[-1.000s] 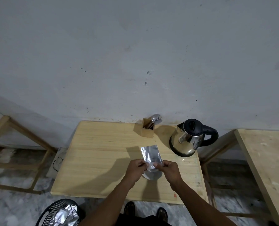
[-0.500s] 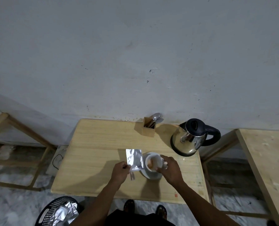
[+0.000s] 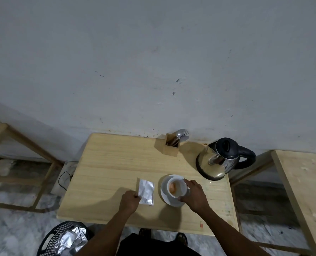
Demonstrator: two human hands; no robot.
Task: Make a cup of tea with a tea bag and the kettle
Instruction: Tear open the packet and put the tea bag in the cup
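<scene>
Two hands at work on the desk [image 3: 105,163]: right hand [image 3: 194,195] fingers wrap the fragile cup [image 3: 177,187] on its saucer [image 3: 165,197]; left hand [image 3: 130,200] pinches the light, crinkly foil packet [image 3: 146,191]. Kettle [image 3: 218,159], likely heavy, is best taken by its handle.

Two hands are in view, the left hand [image 3: 130,200] and the right hand [image 3: 194,195]. One foil packet [image 3: 146,191] lies at the left hand's fingertips. One cup [image 3: 177,187] sits on one saucer [image 3: 165,193] under the right hand. Beyond the right hand stands one kettle [image 3: 220,159]; beyond both hands, one wooden holder [image 3: 169,147] with several spoons, count unclear. Below the left hand, one black basket [image 3: 52,239] holds several more foil packets.
</scene>
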